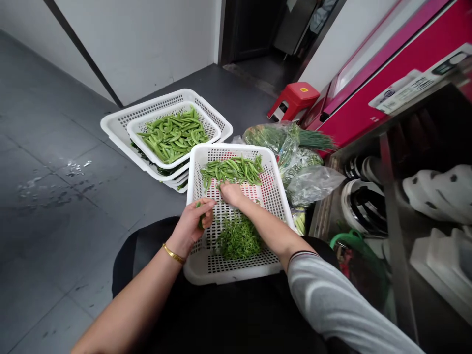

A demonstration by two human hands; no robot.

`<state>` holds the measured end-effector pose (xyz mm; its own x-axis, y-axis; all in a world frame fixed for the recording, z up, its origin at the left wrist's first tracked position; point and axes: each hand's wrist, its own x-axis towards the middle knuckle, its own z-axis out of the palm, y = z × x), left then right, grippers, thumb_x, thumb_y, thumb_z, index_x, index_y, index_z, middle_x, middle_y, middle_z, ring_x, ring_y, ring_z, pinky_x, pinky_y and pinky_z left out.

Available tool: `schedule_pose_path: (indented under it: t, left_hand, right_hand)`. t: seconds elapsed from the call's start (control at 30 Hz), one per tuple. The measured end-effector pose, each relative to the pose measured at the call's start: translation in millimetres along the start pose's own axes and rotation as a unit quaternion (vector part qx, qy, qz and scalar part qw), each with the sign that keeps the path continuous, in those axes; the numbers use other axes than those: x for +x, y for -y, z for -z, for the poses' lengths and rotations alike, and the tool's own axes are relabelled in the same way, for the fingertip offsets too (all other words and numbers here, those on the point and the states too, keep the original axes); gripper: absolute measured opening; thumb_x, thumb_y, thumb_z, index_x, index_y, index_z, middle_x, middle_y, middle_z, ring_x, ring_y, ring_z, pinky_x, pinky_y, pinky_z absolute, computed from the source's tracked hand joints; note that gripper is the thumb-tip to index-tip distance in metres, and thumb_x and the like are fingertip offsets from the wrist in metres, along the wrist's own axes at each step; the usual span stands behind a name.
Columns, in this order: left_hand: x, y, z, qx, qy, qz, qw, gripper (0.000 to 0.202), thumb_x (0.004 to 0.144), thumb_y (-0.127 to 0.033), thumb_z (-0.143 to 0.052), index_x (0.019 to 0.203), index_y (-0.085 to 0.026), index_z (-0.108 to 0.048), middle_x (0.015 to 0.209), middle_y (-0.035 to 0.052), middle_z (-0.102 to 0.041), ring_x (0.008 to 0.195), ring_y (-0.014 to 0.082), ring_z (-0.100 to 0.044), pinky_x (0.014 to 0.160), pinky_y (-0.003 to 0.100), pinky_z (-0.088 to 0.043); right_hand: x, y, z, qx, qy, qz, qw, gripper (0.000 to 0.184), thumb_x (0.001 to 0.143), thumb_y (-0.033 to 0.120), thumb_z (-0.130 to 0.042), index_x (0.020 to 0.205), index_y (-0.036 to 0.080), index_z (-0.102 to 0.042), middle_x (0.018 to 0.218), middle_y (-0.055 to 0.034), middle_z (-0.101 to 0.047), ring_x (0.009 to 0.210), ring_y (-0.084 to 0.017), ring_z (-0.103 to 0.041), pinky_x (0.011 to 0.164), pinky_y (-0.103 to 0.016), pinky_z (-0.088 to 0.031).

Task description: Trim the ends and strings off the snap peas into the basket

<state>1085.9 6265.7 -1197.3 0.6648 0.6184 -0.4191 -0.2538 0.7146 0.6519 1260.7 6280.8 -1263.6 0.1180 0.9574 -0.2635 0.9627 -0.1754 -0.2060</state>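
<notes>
A white perforated basket lies across the lap. At its far end is a pile of green pea pods; nearer me is a heap of small green trimmings. My left hand, with a gold band at the wrist, is over the basket's left edge, fingers curled round a green pea pod that shows only in part. Inside the basket, my right hand reaches down at the near edge of the pod pile. Its fingers are drawn together and their tips are hidden, so what they hold cannot be made out.
Beyond on the left, a smaller white basket full of pea pods sits in larger stacked baskets. Bagged greens lie right of my basket, with a red stool behind. A metal shelf with dishes stands at right.
</notes>
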Motion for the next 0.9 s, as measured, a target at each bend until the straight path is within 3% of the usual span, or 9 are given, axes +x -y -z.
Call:
schedule_pose_path:
  t: [0.1,0.2,0.3,0.37,0.47,0.57,0.73,0.83,0.9]
  left_hand:
    - [2,3,-1.0,0.069,-0.054,-0.021,0.996,0.023,0.063,-0.026,-0.075,0.074,-0.012,-0.061,0.045,-0.0071,-0.042,0.034,0.0034,-0.031,0.032,0.016,-0.023]
    - [4,8,-4.8,0.152,-0.095,-0.052,0.982,0.027,0.063,-0.032,-0.075,0.075,-0.011,-0.062,0.055,-0.0028,-0.053,0.036,0.0031,-0.034,0.032,0.017,-0.024]
    - [3,15,-9.5,0.197,-0.074,-0.068,0.975,0.029,0.063,-0.035,-0.074,0.076,-0.012,-0.063,0.053,-0.0024,-0.054,0.036,0.0037,-0.035,0.033,0.017,-0.025]
    - [-1,20,-12.2,0.212,-0.049,-0.075,0.973,0.027,0.064,-0.034,-0.074,0.077,-0.013,-0.064,0.045,-0.005,-0.048,0.035,0.0045,-0.035,0.034,0.017,-0.025]
    - [-10,28,-16.2,0.238,-0.009,-0.054,0.97,0.025,0.064,-0.033,-0.074,0.074,-0.013,-0.063,0.041,-0.0057,-0.046,0.034,0.0043,-0.035,0.034,0.016,-0.025]
    - [-15,37,-21.3,0.237,0.021,-0.022,0.971,0.026,0.063,-0.032,-0.074,0.069,-0.013,-0.059,0.049,-0.003,-0.053,0.035,0.0043,-0.037,0.032,0.016,-0.027]
    - [-11,44,-25.9,0.155,-0.001,-0.04,0.987,0.027,0.061,-0.031,-0.075,0.069,-0.013,-0.056,0.055,-0.001,-0.056,0.039,0.0064,-0.045,0.032,0.016,-0.03]
    - [-7,28,-19.5,0.089,-0.037,-0.058,0.994,0.028,0.06,-0.029,-0.076,0.073,-0.012,-0.057,0.052,-0.0033,-0.053,0.037,0.005,-0.04,0.032,0.016,-0.028]
    - [-8,13,-13.3,0.05,-0.037,-0.064,0.996,0.027,0.065,-0.034,-0.073,0.074,-0.013,-0.058,0.044,-0.0071,-0.042,0.034,0.0044,-0.034,0.032,0.016,-0.025]
  right_hand:
    - [-15,-10,4,0.031,-0.008,-0.005,0.999,0.021,0.085,0.021,-0.045,0.093,0.01,-0.062,0.097,-0.0143,-0.065,0.087,-0.02,-0.062,0.076,-0.028,-0.045]
    - [-53,-13,19,0.137,-0.038,0.006,0.99,0.021,0.087,0.028,-0.044,0.085,0.014,-0.06,0.077,-0.0035,-0.065,0.07,-0.012,-0.06,0.066,-0.021,-0.045]
    - [-97,-4,30,0.342,-0.086,0.022,0.936,0.023,0.085,0.035,-0.048,0.08,0.015,-0.057,0.062,0.0023,-0.057,0.052,-0.009,-0.053,0.052,-0.019,-0.04]
    - [-122,3,32,0.392,-0.111,0.035,0.913,0.02,0.081,0.034,-0.053,0.074,0.015,-0.056,0.057,0.0041,-0.052,0.049,-0.008,-0.048,0.049,-0.018,-0.036]
    - [-149,9,36,0.359,-0.107,0.064,0.925,0.014,0.076,0.026,-0.058,0.067,0.016,-0.055,0.055,0.0048,-0.049,0.052,-0.008,-0.045,0.051,-0.018,-0.034]
    - [-163,11,40,0.346,-0.056,0.061,0.935,0.01,0.075,0.02,-0.056,0.066,0.015,-0.054,0.054,0.0051,-0.05,0.052,-0.007,-0.047,0.052,-0.017,-0.034]
    - [-153,11,40,0.317,-0.022,-0.021,0.948,0.02,0.086,0.03,-0.046,0.075,0.015,-0.054,0.06,0.0023,-0.056,0.051,-0.009,-0.055,0.052,-0.018,-0.038]
    - [-141,0,45,0.148,-0.067,-0.082,0.983,0.017,0.086,0.029,-0.047,0.085,0.015,-0.057,0.08,-0.0051,-0.062,0.073,-0.015,-0.061,0.063,-0.023,-0.043]
    - [-140,-10,48,0.01,-0.067,-0.102,0.992,0.017,0.084,0.021,-0.048,0.096,0.014,-0.058,0.097,-0.0105,-0.061,0.081,-0.019,-0.061,0.067,-0.027,-0.044]
